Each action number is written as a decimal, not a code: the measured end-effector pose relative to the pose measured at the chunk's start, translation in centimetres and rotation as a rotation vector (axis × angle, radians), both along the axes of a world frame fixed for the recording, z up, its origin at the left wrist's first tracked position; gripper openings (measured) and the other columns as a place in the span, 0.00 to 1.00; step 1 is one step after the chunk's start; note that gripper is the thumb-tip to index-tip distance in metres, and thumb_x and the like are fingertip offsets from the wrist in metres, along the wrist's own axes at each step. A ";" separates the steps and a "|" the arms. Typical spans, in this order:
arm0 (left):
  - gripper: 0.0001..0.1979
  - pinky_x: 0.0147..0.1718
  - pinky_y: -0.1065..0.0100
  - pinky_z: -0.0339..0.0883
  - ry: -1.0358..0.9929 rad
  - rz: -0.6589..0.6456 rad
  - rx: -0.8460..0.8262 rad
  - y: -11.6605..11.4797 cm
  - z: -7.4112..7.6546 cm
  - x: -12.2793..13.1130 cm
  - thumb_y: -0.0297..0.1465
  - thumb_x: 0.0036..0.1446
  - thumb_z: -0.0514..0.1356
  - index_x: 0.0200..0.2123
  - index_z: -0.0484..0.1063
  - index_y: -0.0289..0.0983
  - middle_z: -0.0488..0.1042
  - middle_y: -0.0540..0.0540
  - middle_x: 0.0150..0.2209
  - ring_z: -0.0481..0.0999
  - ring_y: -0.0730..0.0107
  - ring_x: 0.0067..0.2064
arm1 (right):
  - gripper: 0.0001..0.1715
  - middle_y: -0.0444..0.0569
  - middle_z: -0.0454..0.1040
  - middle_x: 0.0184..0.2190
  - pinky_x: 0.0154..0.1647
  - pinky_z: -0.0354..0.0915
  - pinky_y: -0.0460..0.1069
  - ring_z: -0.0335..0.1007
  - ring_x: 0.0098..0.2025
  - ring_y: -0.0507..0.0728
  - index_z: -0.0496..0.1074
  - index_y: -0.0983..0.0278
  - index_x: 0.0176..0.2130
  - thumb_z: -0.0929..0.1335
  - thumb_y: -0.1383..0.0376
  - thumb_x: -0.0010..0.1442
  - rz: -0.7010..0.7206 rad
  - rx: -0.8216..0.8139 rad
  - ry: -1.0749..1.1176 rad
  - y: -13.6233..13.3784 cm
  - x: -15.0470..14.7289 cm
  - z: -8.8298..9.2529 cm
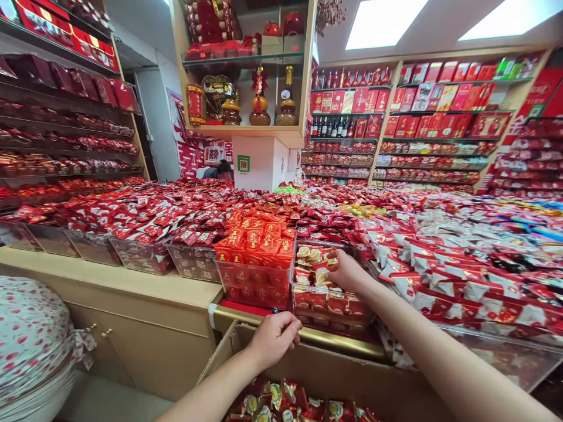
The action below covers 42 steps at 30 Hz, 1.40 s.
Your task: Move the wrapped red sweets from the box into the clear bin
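Observation:
My right hand [347, 272] reaches into a clear plastic bin [334, 316] of gold-and-red wrapped sweets [314, 255]. Thumb and forefinger are apart, with their tips at the packets; no packet is plainly gripped. My left hand [276, 337] hovers above an open cardboard box [343, 366], in front of the bin. Its fingers are curled together, and whatever may be inside them is hidden. Down in the box lie several red-and-gold packets [290, 398] that look like those in the bin.
Left of that bin stands another, heaped with bright red packets [257, 246]. White-and-red packets [457, 287] pile up on the right. A wooden counter [132, 266] runs left, near a strawberry-patterned cloth bundle [30, 328]. A display cabinet [244, 135] rises behind.

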<state>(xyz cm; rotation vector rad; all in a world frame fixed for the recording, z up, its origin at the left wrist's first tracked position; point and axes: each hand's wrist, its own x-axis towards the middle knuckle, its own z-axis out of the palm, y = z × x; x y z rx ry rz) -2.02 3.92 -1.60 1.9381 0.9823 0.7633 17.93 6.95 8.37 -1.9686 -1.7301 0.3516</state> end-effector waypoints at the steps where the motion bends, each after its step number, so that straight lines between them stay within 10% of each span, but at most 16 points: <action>1: 0.16 0.21 0.76 0.58 -0.002 -0.006 0.000 0.1 0.0 0.0 0.40 0.53 0.46 0.26 0.65 0.35 0.70 0.50 0.21 0.69 0.76 0.21 | 0.22 0.49 0.70 0.30 0.29 0.61 0.45 0.67 0.30 0.53 0.61 0.68 0.41 0.66 0.70 0.44 -0.003 -0.056 -0.046 0.6 -0.2 -0.1; 9: 0.15 0.22 0.76 0.59 0.013 -0.029 0.010 0.3 -0.3 -0.1 0.39 0.54 0.46 0.27 0.65 0.35 0.71 0.50 0.22 0.70 0.75 0.22 | 0.05 0.47 0.70 0.25 0.28 0.62 0.45 0.66 0.27 0.50 0.68 0.69 0.30 0.67 0.70 0.48 0.039 -0.271 -0.249 2.3 -1.6 -0.8; 34: 0.15 0.22 0.75 0.59 0.018 -0.012 -0.009 0.0 0.2 0.0 0.39 0.53 0.47 0.26 0.65 0.35 0.70 0.50 0.22 0.69 0.76 0.22 | 0.08 0.52 0.72 0.30 0.33 0.62 0.49 0.67 0.33 0.54 0.70 0.69 0.30 0.67 0.68 0.47 0.084 -0.233 -0.431 3.7 -1.4 -2.7; 42: 0.14 0.22 0.75 0.59 0.026 -0.004 -0.009 0.0 0.3 0.0 0.39 0.53 0.47 0.26 0.65 0.35 0.70 0.50 0.22 0.68 0.76 0.22 | 0.18 0.45 0.72 0.37 0.35 0.59 0.43 0.67 0.38 0.53 0.70 0.59 0.41 0.66 0.62 0.46 0.459 -0.064 -0.379 3.6 -1.8 -2.1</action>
